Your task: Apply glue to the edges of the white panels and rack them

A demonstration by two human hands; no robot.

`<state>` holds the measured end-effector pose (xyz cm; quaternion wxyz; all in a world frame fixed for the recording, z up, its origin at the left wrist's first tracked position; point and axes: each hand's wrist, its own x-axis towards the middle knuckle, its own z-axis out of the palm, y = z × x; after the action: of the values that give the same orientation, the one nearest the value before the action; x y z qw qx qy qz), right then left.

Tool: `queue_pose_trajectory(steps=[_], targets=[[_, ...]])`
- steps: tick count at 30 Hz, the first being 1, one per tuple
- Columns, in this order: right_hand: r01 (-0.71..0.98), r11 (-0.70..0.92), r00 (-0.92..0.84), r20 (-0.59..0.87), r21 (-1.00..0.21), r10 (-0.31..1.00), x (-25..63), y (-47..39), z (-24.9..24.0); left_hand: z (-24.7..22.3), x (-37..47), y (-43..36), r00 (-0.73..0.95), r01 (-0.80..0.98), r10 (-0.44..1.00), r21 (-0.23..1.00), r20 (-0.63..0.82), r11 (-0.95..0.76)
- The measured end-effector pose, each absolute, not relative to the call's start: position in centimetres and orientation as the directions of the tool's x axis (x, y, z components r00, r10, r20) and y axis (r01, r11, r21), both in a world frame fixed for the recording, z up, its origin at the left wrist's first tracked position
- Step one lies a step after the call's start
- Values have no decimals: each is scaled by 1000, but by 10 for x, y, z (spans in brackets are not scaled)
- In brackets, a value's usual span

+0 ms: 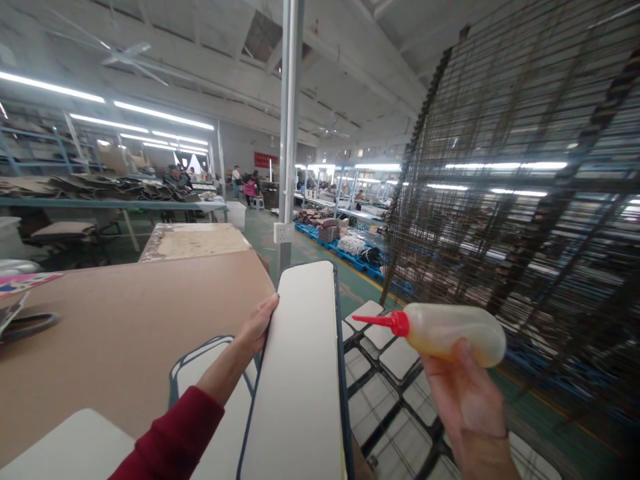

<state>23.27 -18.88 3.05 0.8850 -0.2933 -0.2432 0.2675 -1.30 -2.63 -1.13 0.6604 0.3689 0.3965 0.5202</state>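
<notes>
My left hand (262,323) is closed on the left edge of a long white panel (303,360) with a dark blue border, which stands tilted up in front of me. In my right hand (467,393) lies a translucent squeeze bottle (453,328) holding some yellowish liquid. Its red pointed nozzle (380,321) aims left toward the panel's right edge, with a gap between them. Another white piece with dark blue edging (200,370) lies on the brown table (125,327), partly hidden by my left forearm. A plain white piece (70,447) is at the table's near left.
A wire rack (500,187) leans on the right, and white pieces (400,358) lie on a dark grid below. A pole with a socket box (283,233) rises beyond the table. At left lies a dark ring-shaped thing (33,325). People (250,187) are far back.
</notes>
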Motion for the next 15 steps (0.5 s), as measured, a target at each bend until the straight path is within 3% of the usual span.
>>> queue_pose_trajectory(steps=[4, 15], targets=[[-206, 721, 709, 407, -661, 576, 240, -176, 35, -4, -13, -38, 204, -328, 970, 924, -135, 197], [-8, 692, 638, 529, -722, 559, 262, -177, 28, -4, -12, -41, 297, -324, 948, 922, -112, 211]])
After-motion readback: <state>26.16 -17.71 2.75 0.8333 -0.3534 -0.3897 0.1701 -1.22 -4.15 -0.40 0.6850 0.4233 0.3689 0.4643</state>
